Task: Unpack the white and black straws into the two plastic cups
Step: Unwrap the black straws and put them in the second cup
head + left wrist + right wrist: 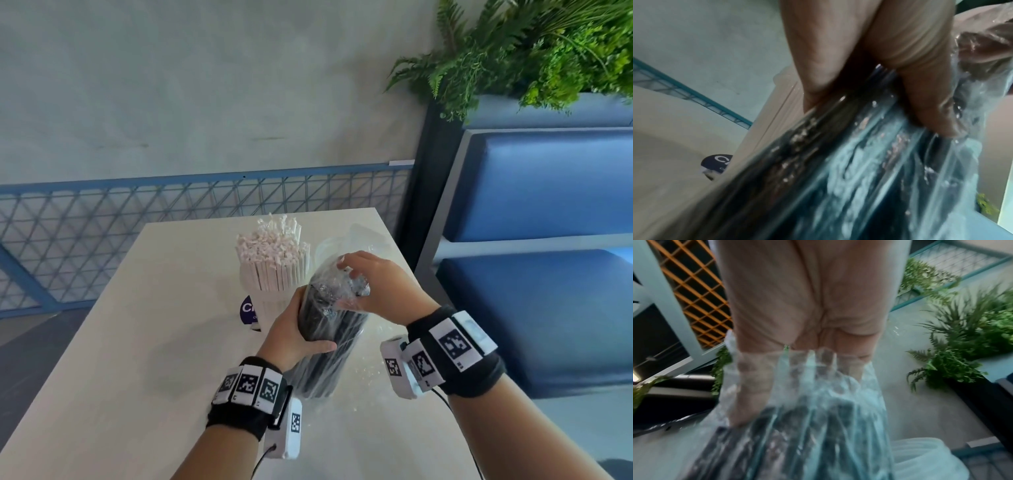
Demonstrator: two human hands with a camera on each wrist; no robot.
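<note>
White straws [272, 260], paper-wrapped, stand upright and packed tight in a clear plastic cup [255, 308] bearing a dark round logo, at mid-table, left of the hands. Just right of it, the pack of black straws [325, 346], still in its clear wrapper, stands tilted with its lower end on the pale table [120, 359]. Left hand [294, 334] grips the pack at mid-height from the left, thumb across the near face, fingers curled behind. Right hand [373, 286] sits at the pack's top; the fingers [346, 262] curl over the bunched wrapper and the thumb presses the side. Right wrist view shows fingers inside the crinkled film, blurred. A second clear cup [329, 245] stands behind the pack, mostly hidden. Far right: blue cushioned bench [548, 240], green ferns [548, 51] above it.
</note>
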